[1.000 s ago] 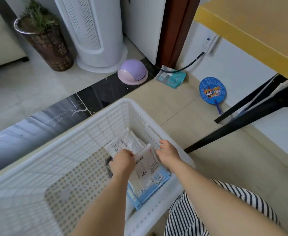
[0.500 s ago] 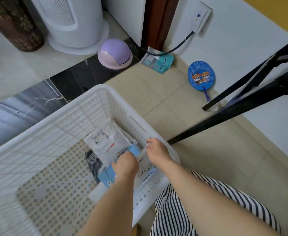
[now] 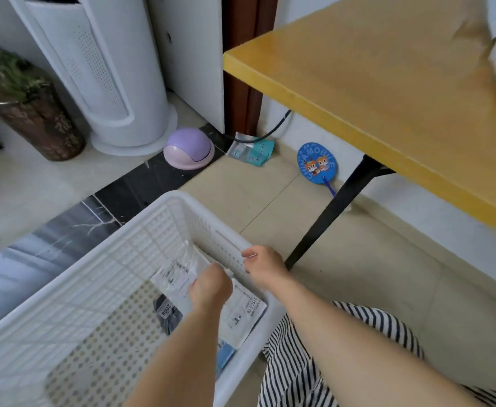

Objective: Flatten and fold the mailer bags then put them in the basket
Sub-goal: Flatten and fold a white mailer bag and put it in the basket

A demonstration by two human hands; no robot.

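- A yellow table (image 3: 387, 92) on black legs is seen at the upper right, above a beige tiled floor (image 3: 358, 259).
- A white lattice basket (image 3: 79, 289) is placed on the floor at the lower left, its near right corner beside a striped garment (image 3: 296, 371).
- A tall white tower appliance (image 3: 108, 69) is stood at the upper left, with a brown planter (image 3: 35, 118) to its left.
- Folded mailer bags (image 3: 240, 309) are stacked inside the basket, against its right wall; white ones with printed labels are laid over a blue one (image 3: 224, 352), and a dark grey one (image 3: 167, 314) is seen just to their left.
- The right hand (image 3: 265, 267) is held over the basket's right rim, fingers loosely curled; nothing is seen in it.
- The left hand (image 3: 210, 287) is lowered onto the top bag, fingers curled down; whether the bag is pinched cannot be told.
- A lilac dome (image 3: 188, 148), a blue hand fan (image 3: 317, 164) and a teal packet (image 3: 251, 149) are left on the floor near the wall.
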